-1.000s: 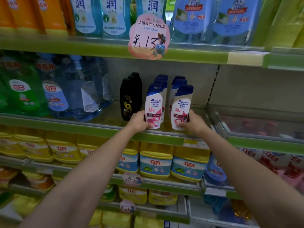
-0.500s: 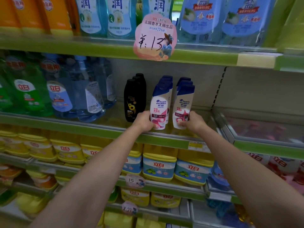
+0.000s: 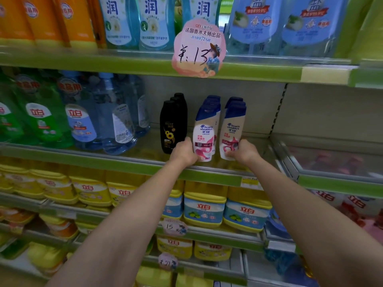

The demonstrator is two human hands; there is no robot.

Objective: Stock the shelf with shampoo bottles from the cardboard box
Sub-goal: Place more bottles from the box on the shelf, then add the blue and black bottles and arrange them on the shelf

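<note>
Shop aisle, green-edged shelves w/ clear front rails, stacked top to bottom. Mid shelf point(image 3: 207, 172) holds the shampoo. Top shelf: orange bottles point(image 3: 41, 19), pale blue bottles point(image 3: 132, 21), blue refill pouches point(image 3: 286, 25). Pink price tag point(image 3: 199, 48) reading 13 hangs off the top shelf edge. Mid shelf left: green jugs point(image 3: 39, 119), clear blue jugs point(image 3: 103, 119). Next to those, a row of black bottles point(image 3: 171, 127) running front to back. Below: yellow tubs point(image 3: 207, 206) w/ blue labels, two smaller tags, more yellow packs lower down.

Both arms reach up to mid shelf. Left hand point(image 3: 183, 152) grips the left bottle point(image 3: 204, 139), white w/ blue cap, pink swirl label; fingers wrap its left side low down, thumb on the lower front. It's at the front of a row of same bottles, just right of the black ones, base at or just over the shelf, can't tell if it touches. Right hand point(image 3: 244, 151) grips the right bottle point(image 3: 232, 135), same kind, fingers curled on its lower right side, thumb across the bottom front. This one leans a bit left at the base, front of a 2nd row. The two bottles stand side by side, narrow gap between. Box not in shot.
</note>
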